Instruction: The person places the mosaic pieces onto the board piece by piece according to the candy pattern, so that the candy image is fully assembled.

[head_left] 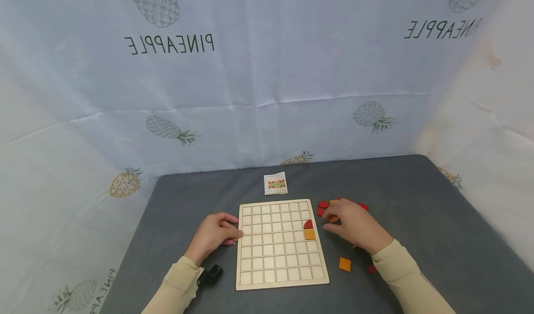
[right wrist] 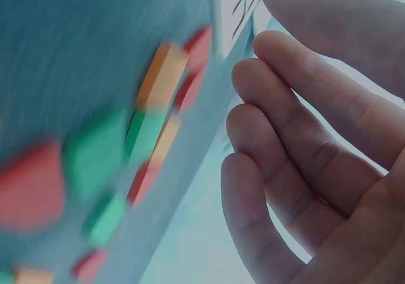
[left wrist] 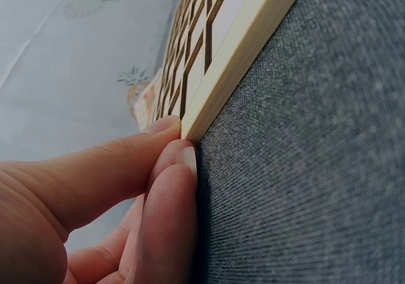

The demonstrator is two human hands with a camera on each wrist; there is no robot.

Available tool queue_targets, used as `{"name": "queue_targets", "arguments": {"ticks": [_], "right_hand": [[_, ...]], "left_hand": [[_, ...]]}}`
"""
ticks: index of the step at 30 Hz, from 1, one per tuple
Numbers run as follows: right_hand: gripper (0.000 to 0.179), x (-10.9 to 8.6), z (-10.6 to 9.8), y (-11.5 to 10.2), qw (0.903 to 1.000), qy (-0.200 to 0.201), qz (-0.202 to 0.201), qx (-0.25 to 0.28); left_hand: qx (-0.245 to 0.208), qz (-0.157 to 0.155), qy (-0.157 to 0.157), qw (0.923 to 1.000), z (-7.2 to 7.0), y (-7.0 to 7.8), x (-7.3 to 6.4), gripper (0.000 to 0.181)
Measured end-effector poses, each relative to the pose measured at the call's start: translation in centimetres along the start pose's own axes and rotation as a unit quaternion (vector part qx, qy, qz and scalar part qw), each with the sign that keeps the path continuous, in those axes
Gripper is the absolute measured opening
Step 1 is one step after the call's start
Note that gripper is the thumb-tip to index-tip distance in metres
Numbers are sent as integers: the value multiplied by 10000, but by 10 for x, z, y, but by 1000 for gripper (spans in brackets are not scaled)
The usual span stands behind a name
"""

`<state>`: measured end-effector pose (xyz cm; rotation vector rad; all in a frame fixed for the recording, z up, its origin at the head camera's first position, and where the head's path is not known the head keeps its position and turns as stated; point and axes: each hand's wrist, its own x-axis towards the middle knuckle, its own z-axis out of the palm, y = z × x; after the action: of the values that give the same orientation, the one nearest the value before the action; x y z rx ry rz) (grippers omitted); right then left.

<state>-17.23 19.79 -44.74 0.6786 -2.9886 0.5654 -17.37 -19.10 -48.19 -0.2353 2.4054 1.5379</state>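
Observation:
A pale wooden grid board [head_left: 282, 285] lies flat on the dark grey table. At its left edge, my left hand [head_left: 213, 234] pinches the rim: the thumb rests on top, and the fingers [left wrist: 168, 214] sit against the side. Two pieces occupy cells near the board's right edge, a red quarter-circle piece [head_left: 308, 224] and an orange square [head_left: 310, 234] just below it. My right hand [head_left: 354, 223] hovers over loose pieces right of the board, fingers loosely bent and holding nothing. Below it in the right wrist view are a green piece [right wrist: 96, 156] and a red rounded piece [right wrist: 31, 189], both blurred.
A small printed pattern card [head_left: 276, 184] lies behind the board. One loose orange square [head_left: 344, 264] is to the right of the board's lower part. A black strap-like object [head_left: 210, 275] is at the left wrist. Pineapple-print cloth [head_left: 258, 73] hangs behind the table.

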Motion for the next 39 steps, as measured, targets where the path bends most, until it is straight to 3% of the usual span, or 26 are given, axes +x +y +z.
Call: {"name": "queue_targets", "arguments": {"ticks": [9, 16, 27, 39], "right_hand": [[18, -9, -31, 64, 9988, -19, 485, -82], [20, -11, -32, 100, 9967, -148, 797, -12], [26, -7, -27, 117, 9932, -437, 1072, 125], [22, -11, -27, 117, 9909, -525, 1209, 257]], "left_hand": [[8, 45, -53, 10000, -2, -2, 1, 44], [39, 36, -55, 10000, -3, -2, -3, 45], [-31, 66, -130, 9999, -2, -4, -2, 47], [-43, 40, -134, 9999, -2, -2, 0, 46]]}}
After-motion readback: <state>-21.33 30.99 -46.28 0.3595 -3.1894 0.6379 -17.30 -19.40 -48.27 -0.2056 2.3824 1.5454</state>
